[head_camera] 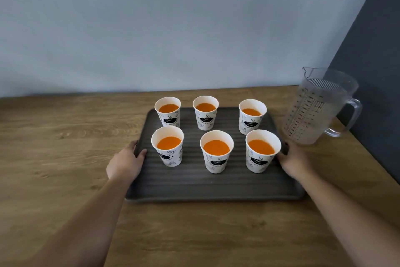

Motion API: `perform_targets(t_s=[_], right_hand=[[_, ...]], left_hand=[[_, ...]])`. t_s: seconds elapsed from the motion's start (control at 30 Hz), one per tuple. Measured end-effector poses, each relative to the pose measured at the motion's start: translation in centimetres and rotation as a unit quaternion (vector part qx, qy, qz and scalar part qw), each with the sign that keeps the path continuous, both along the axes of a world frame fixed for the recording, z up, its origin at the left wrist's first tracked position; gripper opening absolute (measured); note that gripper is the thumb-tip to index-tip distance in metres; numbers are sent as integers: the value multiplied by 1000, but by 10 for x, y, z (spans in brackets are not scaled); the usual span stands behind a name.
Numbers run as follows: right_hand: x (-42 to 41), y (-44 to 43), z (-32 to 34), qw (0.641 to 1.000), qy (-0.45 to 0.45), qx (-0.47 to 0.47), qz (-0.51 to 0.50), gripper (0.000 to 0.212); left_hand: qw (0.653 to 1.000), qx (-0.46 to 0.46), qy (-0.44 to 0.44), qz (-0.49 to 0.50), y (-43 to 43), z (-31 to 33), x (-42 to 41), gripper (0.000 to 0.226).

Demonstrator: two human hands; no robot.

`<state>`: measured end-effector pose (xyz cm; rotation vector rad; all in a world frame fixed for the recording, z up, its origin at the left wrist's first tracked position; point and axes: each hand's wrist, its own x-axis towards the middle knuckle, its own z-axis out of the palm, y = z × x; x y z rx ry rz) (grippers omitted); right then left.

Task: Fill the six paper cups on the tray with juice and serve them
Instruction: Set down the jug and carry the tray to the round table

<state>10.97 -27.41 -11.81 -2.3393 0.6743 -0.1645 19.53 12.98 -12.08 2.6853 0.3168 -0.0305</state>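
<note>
A dark ribbed tray (194,182) lies on the wooden table and carries several white printed paper cups in two rows. Every cup holds orange juice, among them the back middle cup (205,113) and the front middle cup (216,151). My left hand (126,161) grips the tray's left rim, thumb on top and fingers curled over the edge. My right hand (294,160) holds the right rim beside the front right cup (262,151), its fingers partly hidden behind that cup. The tray looks flat on the table.
A clear plastic measuring jug (318,105) with a handle stands at the right, close to the tray's back right corner; it looks empty. A pale wall runs behind the table, and a dark wall panel (376,72) closes the right side. Wooden tabletop (54,158) spreads to the left.
</note>
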Motion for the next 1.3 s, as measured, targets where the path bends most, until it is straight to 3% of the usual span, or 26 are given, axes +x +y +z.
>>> perform_targets(t_s=[0.33, 0.5, 0.67, 0.9, 1.07, 1.3], right_hand=[[-12, -1, -10, 999, -36, 20, -21, 9], [-27, 7, -10, 999, -32, 23, -34, 37], [-46, 21, -3, 998, -47, 34, -30, 51], [-69, 36, 0, 997, -42, 64, -26, 55], [-89, 47, 6, 998, -2, 4, -55, 54], [-127, 56, 14, 998, -28, -13, -48, 53]], left_hand=[[999, -40, 13, -1, 13, 1, -3, 42], [998, -55, 16, -13, 21, 2, -10, 49], [996, -80, 13, -34, 30, 2, -14, 49], [995, -85, 9, -58, 47, -3, -16, 50], [992, -107, -1, -64, 56, -2, -27, 49], [992, -106, -22, -65, 62, 15, -65, 49]])
